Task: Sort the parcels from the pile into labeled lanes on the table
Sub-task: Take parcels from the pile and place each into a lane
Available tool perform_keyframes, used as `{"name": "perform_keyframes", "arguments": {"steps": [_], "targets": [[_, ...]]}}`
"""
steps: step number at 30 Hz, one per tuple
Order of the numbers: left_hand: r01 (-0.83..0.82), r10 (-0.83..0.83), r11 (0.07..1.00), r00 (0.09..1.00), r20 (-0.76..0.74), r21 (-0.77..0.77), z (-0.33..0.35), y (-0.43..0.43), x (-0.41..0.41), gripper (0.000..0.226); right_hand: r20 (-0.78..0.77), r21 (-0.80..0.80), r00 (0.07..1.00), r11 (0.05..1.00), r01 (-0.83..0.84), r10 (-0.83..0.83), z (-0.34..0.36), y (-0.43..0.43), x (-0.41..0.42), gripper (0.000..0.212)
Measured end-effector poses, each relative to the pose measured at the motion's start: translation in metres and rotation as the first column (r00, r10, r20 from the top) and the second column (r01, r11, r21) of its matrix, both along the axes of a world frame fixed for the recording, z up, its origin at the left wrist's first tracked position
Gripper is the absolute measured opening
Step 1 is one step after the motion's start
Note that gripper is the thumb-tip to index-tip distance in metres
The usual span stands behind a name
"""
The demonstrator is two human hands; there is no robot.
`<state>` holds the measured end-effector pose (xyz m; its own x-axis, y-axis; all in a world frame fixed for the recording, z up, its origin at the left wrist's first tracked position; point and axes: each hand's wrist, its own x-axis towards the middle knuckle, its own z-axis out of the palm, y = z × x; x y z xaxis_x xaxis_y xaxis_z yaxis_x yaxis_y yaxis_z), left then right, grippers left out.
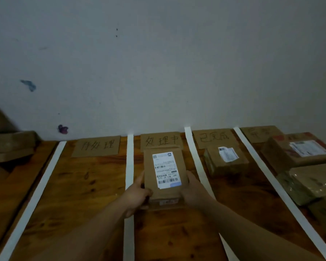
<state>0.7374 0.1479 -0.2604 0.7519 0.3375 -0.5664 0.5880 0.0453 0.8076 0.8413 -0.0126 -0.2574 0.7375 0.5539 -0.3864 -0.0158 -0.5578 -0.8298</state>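
Observation:
A flat brown cardboard parcel (163, 191) with a white shipping label is held over the second lane of the wooden table (87, 194). My left hand (137, 194) grips its left edge and my right hand (193, 193) grips its right edge. The parcel's far end reaches the cardboard lane sign (161, 141) at the back of that lane. White tape strips (129, 166) divide the table into lanes. Whether the parcel touches the table I cannot tell.
A small box with a torn label (226, 161) lies in the third lane under its sign (214, 137). Several larger parcels (297, 151) fill the right-hand lane. The first lane has only its sign (97, 146). Dark boxes (13, 146) are stacked at far left against the wall.

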Motion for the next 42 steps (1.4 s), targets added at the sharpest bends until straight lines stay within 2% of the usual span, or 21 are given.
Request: {"name": "perform_keyframes", "arguments": {"steps": [3,7,13,16,20,23,25,29,32,36,42], "targets": [[-0.074,0.075,0.997,0.997,-0.031,0.027,-0.008,0.000,-0.005,0.074,-0.061,0.046,0.997,0.998,-0.047,0.049,-0.016,0.008,0.003,0.048],[-0.152,0.155,0.987,0.985,-0.077,0.048,-0.016,0.008,-0.011,0.073,-0.054,0.045,0.994,0.995,-0.090,0.093,-0.033,0.022,0.002,0.053],[-0.149,0.154,0.987,0.985,-0.083,0.059,-0.018,0.029,-0.004,0.076,-0.037,0.017,0.997,0.998,-0.063,0.064,-0.050,0.046,0.009,0.058],[-0.122,0.132,0.988,0.986,-0.099,0.098,-0.018,0.040,-0.001,0.078,-0.016,-0.046,0.998,0.997,-0.064,0.064,-0.048,0.054,0.007,0.064],[-0.010,0.052,0.969,0.985,-0.167,0.246,0.006,0.044,-0.007,0.073,0.254,-0.274,0.949,0.955,-0.116,0.188,-0.019,0.071,0.007,0.088],[-0.002,0.072,0.925,0.983,-0.169,0.379,0.039,0.065,-0.030,0.076,0.335,-0.334,0.842,0.889,-0.313,0.422,0.023,0.105,0.001,0.072],[-0.005,0.082,0.896,0.984,-0.156,0.445,0.058,0.089,-0.059,0.077,0.349,-0.340,0.767,0.835,-0.432,0.538,0.048,0.135,-0.013,0.065],[-0.024,0.132,0.800,0.982,-0.138,0.599,0.092,0.147,-0.140,0.078,0.406,-0.332,0.667,0.780,-0.530,0.625,0.083,0.192,-0.071,0.066],[-0.033,0.214,0.721,0.961,-0.177,0.692,0.110,0.186,-0.217,0.078,0.413,-0.330,0.607,0.733,-0.595,0.679,0.096,0.231,-0.132,0.067],[-0.119,0.348,0.691,0.919,-0.184,0.713,0.124,0.232,-0.333,0.076,0.444,-0.311,0.543,0.691,-0.653,0.713,0.109,0.293,-0.229,0.067],[-0.213,0.497,0.672,0.840,-0.218,0.710,0.125,0.283,-0.495,0.077,0.366,-0.299,0.440,0.552,-0.779,0.820,0.121,0.373,-0.370,0.068]]}}
